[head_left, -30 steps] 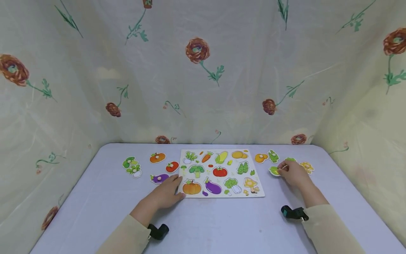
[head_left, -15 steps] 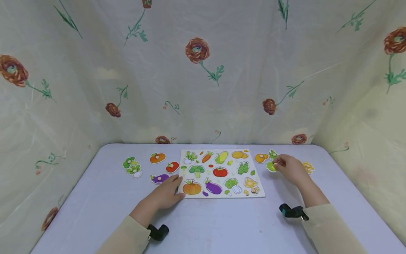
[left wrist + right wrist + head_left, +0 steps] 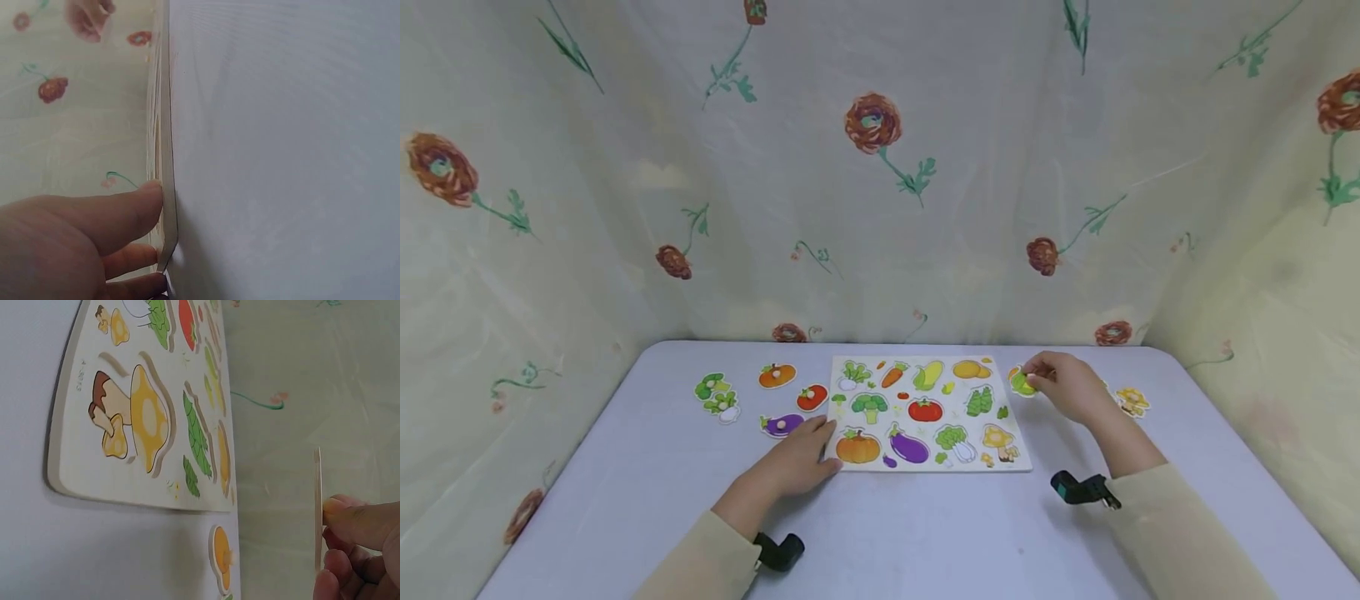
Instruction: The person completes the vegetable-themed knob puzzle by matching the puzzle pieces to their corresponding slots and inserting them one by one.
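Observation:
A white board (image 3: 958,408) printed with vegetables lies at the middle of the table. My left hand (image 3: 801,458) rests against its near left corner, thumb and fingers touching the edges. My right hand (image 3: 1067,387) pinches a light green puzzle piece (image 3: 1021,382) just beyond the board's right side. In the right wrist view this thin piece (image 3: 318,512) appears edge-on, raised above the table, thumb and fingers at its knob side. An orange-yellow knobbed piece (image 3: 220,550) lies beside the board, mostly behind the held piece in the head view.
Left of the board lie pumpkin (image 3: 777,376), tomato (image 3: 812,397) and eggplant (image 3: 782,425) pieces. A broccoli piece (image 3: 711,383) and a turnip piece (image 3: 722,406) lie further left. A mushroom piece (image 3: 1132,402) lies at the far right. Flowered cloth (image 3: 880,250) hangs behind the table.
My right hand has lifted the light green piece and moved it left and slightly away, toward the board's right side. The left hand keeps its place at the board's corner.

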A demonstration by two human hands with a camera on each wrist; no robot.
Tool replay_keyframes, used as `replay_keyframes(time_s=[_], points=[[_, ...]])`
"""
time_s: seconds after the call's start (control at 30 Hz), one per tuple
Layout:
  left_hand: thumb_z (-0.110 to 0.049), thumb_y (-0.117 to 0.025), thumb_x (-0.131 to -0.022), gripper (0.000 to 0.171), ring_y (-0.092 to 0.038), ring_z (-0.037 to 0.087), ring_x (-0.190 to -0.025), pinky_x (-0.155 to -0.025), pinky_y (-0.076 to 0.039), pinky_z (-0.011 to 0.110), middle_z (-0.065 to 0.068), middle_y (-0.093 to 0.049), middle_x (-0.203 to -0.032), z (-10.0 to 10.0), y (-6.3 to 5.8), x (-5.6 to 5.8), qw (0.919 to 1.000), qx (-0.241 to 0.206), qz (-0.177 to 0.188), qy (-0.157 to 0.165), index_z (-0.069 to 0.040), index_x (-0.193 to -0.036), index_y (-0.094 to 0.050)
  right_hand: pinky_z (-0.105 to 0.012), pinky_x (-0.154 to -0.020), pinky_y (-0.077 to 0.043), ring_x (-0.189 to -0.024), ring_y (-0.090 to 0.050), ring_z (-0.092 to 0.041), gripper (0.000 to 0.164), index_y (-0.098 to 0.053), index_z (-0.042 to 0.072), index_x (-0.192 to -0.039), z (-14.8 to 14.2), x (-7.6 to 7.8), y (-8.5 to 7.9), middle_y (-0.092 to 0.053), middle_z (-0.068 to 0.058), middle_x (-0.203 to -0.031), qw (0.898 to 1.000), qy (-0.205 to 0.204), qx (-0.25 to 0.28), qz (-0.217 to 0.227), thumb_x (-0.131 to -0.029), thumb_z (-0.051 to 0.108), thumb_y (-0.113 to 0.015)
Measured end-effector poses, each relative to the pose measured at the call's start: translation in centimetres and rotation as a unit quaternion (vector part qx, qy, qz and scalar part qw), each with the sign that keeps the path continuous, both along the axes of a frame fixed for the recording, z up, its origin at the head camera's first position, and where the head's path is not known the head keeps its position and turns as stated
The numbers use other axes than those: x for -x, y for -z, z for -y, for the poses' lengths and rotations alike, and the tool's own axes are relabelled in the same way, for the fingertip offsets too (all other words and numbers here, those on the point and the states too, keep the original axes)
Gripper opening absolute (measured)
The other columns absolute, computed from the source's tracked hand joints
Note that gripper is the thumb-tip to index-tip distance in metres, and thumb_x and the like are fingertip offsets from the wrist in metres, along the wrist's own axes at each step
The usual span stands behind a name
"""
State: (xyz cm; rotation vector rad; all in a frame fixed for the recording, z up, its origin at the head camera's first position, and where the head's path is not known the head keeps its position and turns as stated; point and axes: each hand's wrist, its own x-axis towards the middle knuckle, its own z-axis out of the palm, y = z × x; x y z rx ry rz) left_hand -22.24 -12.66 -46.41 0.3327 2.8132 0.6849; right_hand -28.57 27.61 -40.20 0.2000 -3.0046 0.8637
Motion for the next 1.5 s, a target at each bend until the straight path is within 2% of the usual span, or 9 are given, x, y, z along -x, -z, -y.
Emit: replay_keyframes(time_s=[0.23,0.6,0.9,1.1,1.3,1.5], points=[[-0.032,-0.069,-0.095,0.069,-0.030,0.035,-0.147,-0.114,-0.034,0.055,0.016,-0.033,-0.159,-0.3,0.0,-0.4,0.9999,-0.003,0.006,-0.008,-0.007,-0.153,-0.041,-0.039,-0.081,-0.053,-0.093,-0.055,-0.029,0.018,-0.066,0.002,-0.114,1.7,0.4,-0.1,-0.064,-0.014,-0.103,1.000,-0.011,0.011,0.007,-0.100,0.012,-0.061],[-0.033,-0.068,-0.096,0.069,-0.029,0.035,-0.147,-0.115,-0.033,0.055,0.016,-0.031,-0.160,-0.2,-0.5,-0.2,0.9999,-0.003,0.013,-0.006,-0.008,-0.153,-0.040,-0.040,-0.082,-0.051,-0.093,-0.055,-0.028,0.015,-0.068,0.004,-0.111,5.2,1.9,-0.4,-0.063,-0.012,-0.102,0.999,-0.040,0.018,0.002,-0.100,0.011,-0.061],[-0.028,-0.066,-0.098,0.066,-0.030,0.038,-0.146,-0.116,-0.031,0.055,0.020,-0.032,-0.159,0.0,-0.9,-0.7,0.9997,-0.019,0.007,0.016,-0.003,-0.152,-0.040,-0.036,-0.076,-0.049,-0.090,-0.055,-0.025,0.013,-0.069,0.006,-0.109,7.8,3.6,1.3,-0.063,-0.009,-0.099,0.998,-0.056,0.023,0.015,-0.100,0.010,-0.061],[-0.029,-0.066,-0.098,0.066,-0.029,0.037,-0.147,-0.116,-0.031,0.055,0.019,-0.031,-0.159,0.0,-0.8,-0.6,0.9997,-0.016,0.008,0.015,-0.004,-0.153,-0.040,-0.038,-0.078,-0.049,-0.090,-0.055,-0.025,0.013,-0.070,0.004,-0.109,8.9,4.8,2.1,-0.063,-0.010,-0.098,0.997,-0.064,0.034,0.020,-0.100,0.009,-0.061],[-0.032,-0.066,-0.098,0.067,-0.029,0.036,-0.147,-0.115,-0.032,0.055,0.017,-0.030,-0.161,0.0,-0.3,-0.3,0.9998,-0.011,0.012,0.007,-0.007,-0.154,-0.039,-0.036,-0.080,-0.048,-0.092,-0.054,-0.025,0.014,-0.070,0.005,-0.110,10.3,5.6,3.1,-0.062,-0.009,-0.098,0.996,-0.061,0.045,0.044,-0.100,0.010,-0.061],[-0.032,-0.066,-0.097,0.067,-0.029,0.035,-0.147,-0.115,-0.032,0.055,0.016,-0.030,-0.161,0.1,-0.2,-0.3,0.9998,-0.012,0.011,0.006,-0.008,-0.154,-0.039,-0.039,-0.085,-0.049,-0.093,-0.054,-0.026,0.012,-0.070,0.005,-0.108,11.2,6.4,3.7,-0.063,-0.009,-0.099,0.997,-0.056,0.040,0.042,-0.099,0.010,-0.062]])
